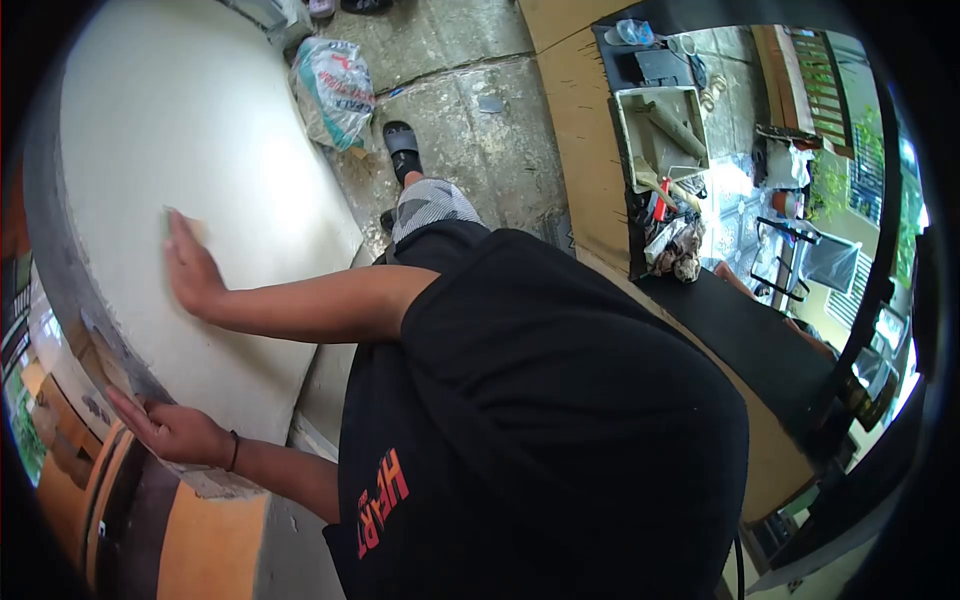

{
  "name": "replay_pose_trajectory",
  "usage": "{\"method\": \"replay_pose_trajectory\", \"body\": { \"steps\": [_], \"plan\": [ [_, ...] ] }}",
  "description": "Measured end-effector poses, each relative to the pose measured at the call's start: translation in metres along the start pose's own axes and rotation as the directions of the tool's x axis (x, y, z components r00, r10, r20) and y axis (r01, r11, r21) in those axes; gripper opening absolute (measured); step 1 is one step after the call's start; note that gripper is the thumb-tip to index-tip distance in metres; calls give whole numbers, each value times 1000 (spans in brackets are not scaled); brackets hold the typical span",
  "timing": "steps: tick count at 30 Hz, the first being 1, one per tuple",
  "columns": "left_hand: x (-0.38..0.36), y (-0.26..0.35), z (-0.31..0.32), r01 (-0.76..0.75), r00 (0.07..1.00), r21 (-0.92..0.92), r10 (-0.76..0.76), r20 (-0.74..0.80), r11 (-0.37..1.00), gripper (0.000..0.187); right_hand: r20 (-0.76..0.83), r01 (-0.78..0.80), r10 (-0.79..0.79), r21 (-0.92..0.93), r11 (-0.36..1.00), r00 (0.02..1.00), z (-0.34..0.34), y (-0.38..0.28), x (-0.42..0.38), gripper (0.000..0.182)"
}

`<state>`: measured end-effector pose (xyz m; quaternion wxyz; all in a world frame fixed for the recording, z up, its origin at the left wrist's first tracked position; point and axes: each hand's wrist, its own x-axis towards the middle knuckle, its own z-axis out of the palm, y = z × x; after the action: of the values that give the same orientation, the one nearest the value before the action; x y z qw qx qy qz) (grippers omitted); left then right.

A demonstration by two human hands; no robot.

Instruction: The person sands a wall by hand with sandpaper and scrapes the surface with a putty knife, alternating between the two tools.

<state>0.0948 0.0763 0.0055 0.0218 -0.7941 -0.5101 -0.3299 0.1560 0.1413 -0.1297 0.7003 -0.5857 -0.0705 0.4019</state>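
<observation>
My right hand (190, 272) lies flat on a smooth cream-white wall (180, 120), fingers pointing up. It presses a small pale pad (192, 226) against the plaster; only the pad's edge shows past the fingertips. My left hand (172, 430), with a dark band at the wrist, rests lower down on the wall's rough grey edge (60, 270), fingers stretched along it. My black shirt (540, 420) fills the middle of the view.
A printed plastic sack (333, 90) lies on the concrete floor (480, 150) by the wall's foot, near my sandalled foot (401, 146). At the right, a brown board (585, 140) and a tray of tools (662, 135).
</observation>
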Motion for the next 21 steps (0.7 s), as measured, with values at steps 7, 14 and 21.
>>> {"method": "replay_pose_trajectory", "body": {
  "steps": [7,14,21],
  "plan": [
    [27,-48,18,90,958,279,-160,238,956,52,186,868,-872,130,479,453,49,-154,26,17],
    [25,-41,19,-76,974,236,21,226,969,75,425,983,-897,72,168,122,-12,-121,18,33],
    [21,-22,10,14,943,263,-100,318,965,64,313,309,17,-945,108,950,-398,95,52,34]
  ]
}}
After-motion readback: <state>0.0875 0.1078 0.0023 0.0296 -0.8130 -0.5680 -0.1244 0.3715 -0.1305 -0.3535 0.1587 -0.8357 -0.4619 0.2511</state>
